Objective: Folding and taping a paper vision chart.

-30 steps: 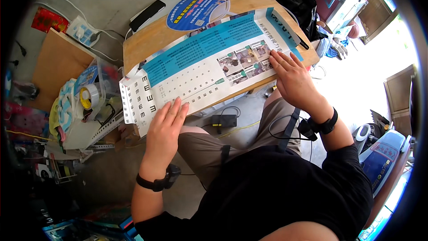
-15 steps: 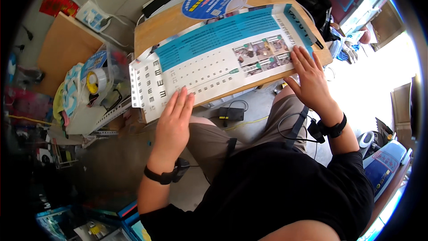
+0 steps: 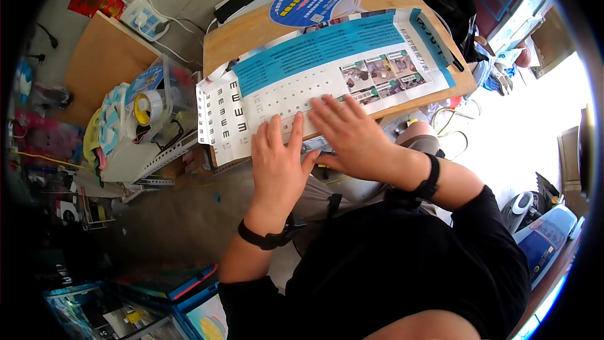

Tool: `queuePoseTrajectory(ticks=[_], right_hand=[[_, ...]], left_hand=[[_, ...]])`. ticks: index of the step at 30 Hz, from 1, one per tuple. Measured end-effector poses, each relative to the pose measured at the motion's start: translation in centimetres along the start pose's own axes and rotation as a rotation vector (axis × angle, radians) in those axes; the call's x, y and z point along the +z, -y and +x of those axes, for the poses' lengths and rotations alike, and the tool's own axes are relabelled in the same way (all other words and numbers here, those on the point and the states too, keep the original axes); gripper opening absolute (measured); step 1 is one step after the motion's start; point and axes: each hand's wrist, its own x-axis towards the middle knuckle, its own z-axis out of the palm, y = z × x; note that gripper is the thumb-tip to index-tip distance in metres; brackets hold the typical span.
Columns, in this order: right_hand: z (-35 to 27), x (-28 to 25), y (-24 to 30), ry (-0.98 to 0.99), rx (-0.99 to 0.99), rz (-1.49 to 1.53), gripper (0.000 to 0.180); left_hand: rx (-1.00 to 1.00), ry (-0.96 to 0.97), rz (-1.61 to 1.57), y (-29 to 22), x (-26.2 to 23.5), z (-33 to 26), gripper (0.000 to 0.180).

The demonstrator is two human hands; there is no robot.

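A long paper poster [image 3: 327, 69] with a blue band, rows of small symbols and a few photos lies across a wooden table [image 3: 251, 31]. My left hand [image 3: 278, 160] rests flat on the poster's near edge, fingers spread. My right hand [image 3: 351, 135] lies flat right beside it, fingers pointing left, its thumb side touching the left hand. Neither hand grips anything. Both wrists wear black bands.
A round blue hand fan [image 3: 313, 0] and a black phone [image 3: 240, 2] lie at the table's far side. Left of the table stands a clear bin [image 3: 165, 104] with a tape roll [image 3: 148, 107]. A wooden board [image 3: 100, 63] and a power strip [image 3: 146, 17] lie on the floor.
My right hand has slid left along the poster from its right end to the middle, next to my left hand. The left hand has stayed at the near edge.
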Motion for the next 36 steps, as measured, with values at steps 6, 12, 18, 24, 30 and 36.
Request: queuePoseTrajectory(ticks=[6, 12, 18, 24, 30, 36], right_hand=[[0.7, 1.0, -0.2, -0.034, 0.002, -0.036, 0.075], [-2.3, -0.8, -4.9, -0.061, 0.278, -0.152, 0.07], [-5.9, -2.6, -9.6, -0.077, 0.451, -0.201, 0.073], [-7.0, -2.9, -10.8, -0.1, 0.535, -0.183, 0.072], [-7.5, -2.7, -11.1, -0.085, 0.578, -0.26, 0.065], [-7.0, -3.0, -10.6, -0.003, 0.641, -0.329, 0.064]], left_hand=[[0.003, 0.001, 0.08, 0.5, 0.7, -0.9, 0.071], [-0.03, -0.01, 0.072, -0.2, 1.1, -0.7, 0.076], [-0.053, -0.001, 0.089, 0.1, 1.3, -0.8, 0.075], [-0.045, -0.039, 0.033, 0.4, 0.8, -1.1, 0.074], [-0.034, -0.095, -0.045, 0.6, 1.2, -1.5, 0.073], [-0.056, -0.154, -0.09, 0.8, 1.6, -1.9, 0.073]])
